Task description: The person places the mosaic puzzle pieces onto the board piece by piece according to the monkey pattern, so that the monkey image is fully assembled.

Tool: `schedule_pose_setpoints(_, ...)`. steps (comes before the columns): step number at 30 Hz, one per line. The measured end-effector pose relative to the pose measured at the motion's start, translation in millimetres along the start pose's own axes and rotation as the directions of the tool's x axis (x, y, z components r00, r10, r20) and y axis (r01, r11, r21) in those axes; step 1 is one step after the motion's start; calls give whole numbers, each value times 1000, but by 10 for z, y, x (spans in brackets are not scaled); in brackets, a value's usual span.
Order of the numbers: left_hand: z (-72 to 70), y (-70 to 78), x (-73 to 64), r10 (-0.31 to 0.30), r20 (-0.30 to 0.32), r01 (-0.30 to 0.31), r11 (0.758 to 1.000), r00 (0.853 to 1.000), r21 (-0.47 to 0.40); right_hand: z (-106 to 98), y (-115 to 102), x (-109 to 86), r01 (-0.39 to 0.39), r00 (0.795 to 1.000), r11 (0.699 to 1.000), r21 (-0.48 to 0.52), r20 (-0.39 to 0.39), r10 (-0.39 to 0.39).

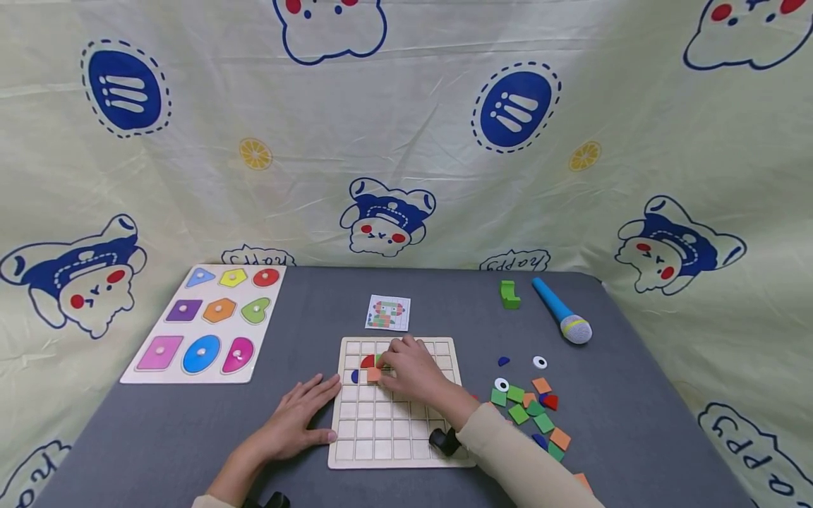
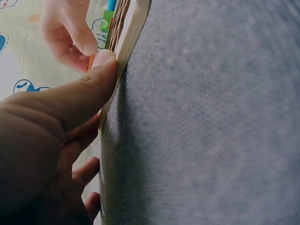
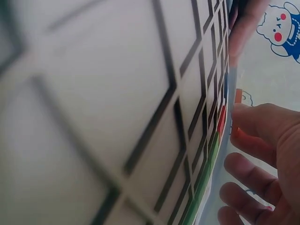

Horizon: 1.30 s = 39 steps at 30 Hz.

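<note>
A wooden grid board [image 1: 368, 451] lies on the table. My right hand [image 1: 413, 367] is over its upper part and pinches an orange square tile [image 3: 238, 96] between thumb and index finger, the other fingers loosely bent. Near that tile, a red piece [image 1: 368, 361], a blue piece [image 1: 355, 377] and a partly covered green piece [image 1: 377, 360] sit in the grid. My left hand [image 1: 295, 413] rests along the board's left side, fingers extended; its thumb [image 2: 104, 63] touches the edge in the left wrist view.
Behind the board lies a pattern card [image 1: 388, 313]. Loose coloured tiles [image 1: 544, 423] and eye discs [image 1: 540, 362] are scattered at right. Farther back are a green block [image 1: 509, 295] and a blue toy microphone [image 1: 562, 310]. A white shape puzzle [image 1: 141, 377] occupies the left.
</note>
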<state>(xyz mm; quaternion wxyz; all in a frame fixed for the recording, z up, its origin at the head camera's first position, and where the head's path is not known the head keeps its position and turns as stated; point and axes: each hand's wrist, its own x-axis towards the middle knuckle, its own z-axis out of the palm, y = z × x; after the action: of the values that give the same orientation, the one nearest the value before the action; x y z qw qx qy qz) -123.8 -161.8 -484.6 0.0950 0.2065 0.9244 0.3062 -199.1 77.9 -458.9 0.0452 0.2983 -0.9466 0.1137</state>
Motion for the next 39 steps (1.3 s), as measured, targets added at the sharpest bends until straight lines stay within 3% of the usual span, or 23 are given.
schedule_pose_setpoints(11, 5, -11, -4, 4, -2, -4, 1000, 1000, -2, 68, -81, 108, -15, 998, 999, -33, 64, 17)
schedule_pose_setpoints(32, 15, -18, 5, 6, -7, -6, 1000, 1000, 0, 83, -93, 94, 0, 999, 998, -59, 34, 2)
schedule_pose_setpoints(39, 10, -13, 0, 4, -7, -4, 1000, 1000, -10, -23, -46, -3, 10, 1000, 1000, -24, -13, -10)
